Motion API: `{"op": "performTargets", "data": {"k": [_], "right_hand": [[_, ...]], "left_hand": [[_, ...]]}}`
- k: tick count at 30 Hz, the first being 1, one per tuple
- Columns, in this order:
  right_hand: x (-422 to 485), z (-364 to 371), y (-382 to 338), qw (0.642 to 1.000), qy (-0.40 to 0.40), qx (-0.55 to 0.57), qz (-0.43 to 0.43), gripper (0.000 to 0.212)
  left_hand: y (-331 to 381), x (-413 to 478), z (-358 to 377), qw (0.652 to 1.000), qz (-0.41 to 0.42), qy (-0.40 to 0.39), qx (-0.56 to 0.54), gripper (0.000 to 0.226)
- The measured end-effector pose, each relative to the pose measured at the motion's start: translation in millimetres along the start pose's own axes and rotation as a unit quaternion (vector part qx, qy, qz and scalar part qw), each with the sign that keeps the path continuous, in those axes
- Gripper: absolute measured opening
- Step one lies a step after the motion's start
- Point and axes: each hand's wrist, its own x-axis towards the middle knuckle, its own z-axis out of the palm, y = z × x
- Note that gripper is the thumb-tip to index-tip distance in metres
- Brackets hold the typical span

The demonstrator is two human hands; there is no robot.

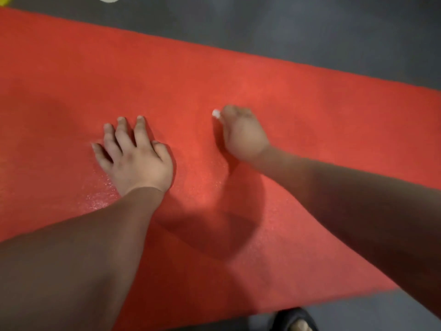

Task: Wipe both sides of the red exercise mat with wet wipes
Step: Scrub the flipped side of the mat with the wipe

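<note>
Flat on the dark grey floor (310, 32): red textured foam exercise mat (310, 115), spanning the view. Left hand (136, 156) spread wide, palm pressing the mat. Right hand (241, 134) curled round a bunched white wet wipe (216, 113), only a corner showing. Likely best: anchor with the left, wipe in overlapping strokes away from the damp sheen near the left wrist.

text: none readable | labels, brands: none readable | numbers, signs: none readable | red exercise mat (238, 80): plain surface, no legible marking
</note>
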Motion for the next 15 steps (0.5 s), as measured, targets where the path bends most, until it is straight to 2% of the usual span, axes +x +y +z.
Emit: {"op": "performTargets", "data": {"k": [2,5,8,11,13,15], "right_hand": [[-39,5,-33,0.993,-0.057,0.039,-0.098,0.006],[-79,2,-54,0.963,-0.162,0.071,-0.205,0.023],[-73,-10,-44,0.957,-0.17,0.042,-0.232,0.027],[-60,-18,-19,0.976,-0.129,-0.026,-0.173,0.032],[-56,-22,-4,0.992,-0.103,-0.063,-0.043,0.031],[-57,-25,7,0.988,-0.087,-0.079,0.1,0.021]], "left_hand": [[-2,0,-1,1.0,0.006,-0.001,-0.001,0.061],[-4,2,-4,1.0,0.009,-0.009,-0.018,0.062],[-7,3,-5,0.999,0.008,-0.018,-0.031,0.064],[-11,2,-5,0.999,0.019,-0.033,-0.03,0.064],[-13,3,-8,0.997,0.029,-0.062,-0.035,0.063],[-17,5,-15,0.993,0.037,-0.101,-0.048,0.062]]}}
